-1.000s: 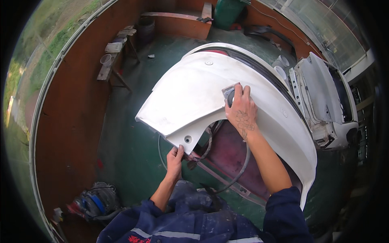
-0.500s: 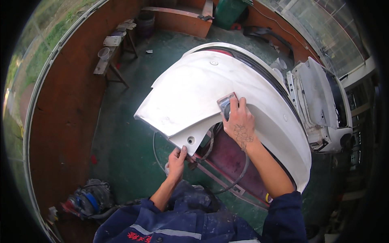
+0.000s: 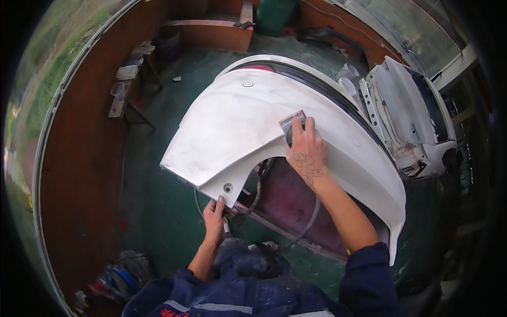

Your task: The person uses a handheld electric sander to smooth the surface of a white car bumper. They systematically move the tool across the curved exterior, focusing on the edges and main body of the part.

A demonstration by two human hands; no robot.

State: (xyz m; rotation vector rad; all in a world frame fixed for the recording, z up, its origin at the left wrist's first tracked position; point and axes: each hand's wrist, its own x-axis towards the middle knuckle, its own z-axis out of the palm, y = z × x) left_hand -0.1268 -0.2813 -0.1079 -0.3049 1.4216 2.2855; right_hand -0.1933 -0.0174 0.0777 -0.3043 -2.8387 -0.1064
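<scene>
White car fender (image 3: pixel 237 127), right hand (image 3: pixel 305 150) pressing sanding block (image 3: pixel 291 126), second panel (image 3: pixel 409 121) beside

Floor (image 3: pixel 158 222): green, worn, dusty, fills mid frame. Reddish-brown wall (image 3: pixel 79 174) curves down the left side; same colour wall (image 3: pixel 338 21) across the top w/ a low ledge (image 3: pixel 211 29) at top centre. Wooden bench (image 3: pixel 129 84) at upper left carries a clear cup (image 3: pixel 117 90) & scraps. Green bin (image 3: pixel 274 13) at top centre. Glazed panels (image 3: pixel 417 26) upper right, daylight coming thru; grass (image 3: pixel 47 84) visible far left. Bundle of tools & hose (image 3: pixel 119 277) lower left. White car part (image 3: pixel 412 116) leans at right.
</scene>
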